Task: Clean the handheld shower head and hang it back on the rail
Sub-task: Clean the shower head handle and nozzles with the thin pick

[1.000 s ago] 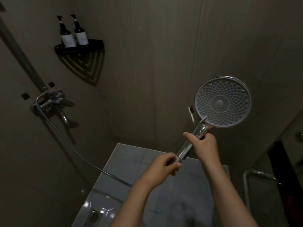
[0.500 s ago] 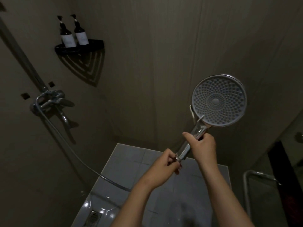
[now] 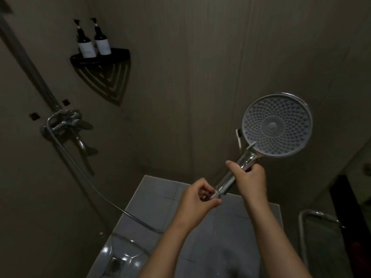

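Chrome is what both hands hold. The right hand (image 3: 251, 180) is curled round the upper part of the handle (image 3: 225, 182), just below the neck, with the thumb lying across it. The left hand (image 3: 197, 199) pinches the handle's lower end between thumb and fingers, where the hose joins. The shower head (image 3: 277, 125) is held up in the air before the wall, off the rail. Its round grey face with rings of nozzles is turned toward the camera, and the handle slopes down to the left. A thin pale stick (image 3: 239, 137) with a dark tip shows just left of the face, partly behind it; what it is cannot be told.

The hose (image 3: 80, 169) runs out from behind the left forearm, past the edge of the floor (image 3: 160, 197) and up the left wall to the tap (image 3: 64, 121). The rail (image 3: 26, 57) rises from the tap toward the upper left corner. Higher on the wall a dark corner shelf (image 3: 112, 55) carries two dark bottles (image 3: 86, 45) with pale labels, side by side. A drain (image 3: 115, 264) sits in the grey tiled floor at the lower left, wet glints around it. A chrome bar (image 3: 313, 214) bends at the lower right.
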Available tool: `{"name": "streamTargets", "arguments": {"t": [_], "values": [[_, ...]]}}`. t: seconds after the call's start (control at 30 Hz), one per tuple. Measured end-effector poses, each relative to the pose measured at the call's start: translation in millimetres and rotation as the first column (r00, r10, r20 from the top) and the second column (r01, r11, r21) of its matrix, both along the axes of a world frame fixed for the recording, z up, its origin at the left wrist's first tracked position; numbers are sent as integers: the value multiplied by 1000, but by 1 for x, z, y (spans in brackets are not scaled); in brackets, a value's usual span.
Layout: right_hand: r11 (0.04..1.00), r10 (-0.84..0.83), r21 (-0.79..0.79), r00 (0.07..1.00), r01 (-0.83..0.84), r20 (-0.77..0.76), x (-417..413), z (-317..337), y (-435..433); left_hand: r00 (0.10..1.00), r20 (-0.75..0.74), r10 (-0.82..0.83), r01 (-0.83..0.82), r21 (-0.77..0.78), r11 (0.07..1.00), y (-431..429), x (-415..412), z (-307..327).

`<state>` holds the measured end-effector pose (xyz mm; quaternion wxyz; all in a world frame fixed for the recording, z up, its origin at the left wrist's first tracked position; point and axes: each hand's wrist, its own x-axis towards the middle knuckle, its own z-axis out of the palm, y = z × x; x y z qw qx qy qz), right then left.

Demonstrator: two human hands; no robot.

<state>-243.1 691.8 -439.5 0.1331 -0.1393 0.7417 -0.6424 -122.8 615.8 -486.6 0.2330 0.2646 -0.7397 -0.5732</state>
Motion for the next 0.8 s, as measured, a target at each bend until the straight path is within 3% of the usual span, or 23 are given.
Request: {"name": "streamTargets", "arguments": {"t": [0.13, 0.27, 0.43, 0.63, 0.8], "values": [[1000, -13, -24, 997, 15, 82, -5, -2, 2, 992, -32, -125, 128, 111, 986, -5, 4, 6], [999, -24, -44, 993, 29, 116, -6, 0, 5, 988, -17, -155, 156, 133, 979, -3, 2, 8], [1000, -9, -16, 998, 10, 67, -3, 3, 7, 997, -4, -83, 83, 116, 990, 2, -1, 6], [1000, -7, 7, 1000, 7, -15, 2, 11, 3, 999, 12, 38, -38, -9, 999, 7, -4, 5], [999, -15, 29, 998, 17, -58, 5, 14, 4, 995, 20, -93, 93, 38, 995, 4, -6, 6]]}}
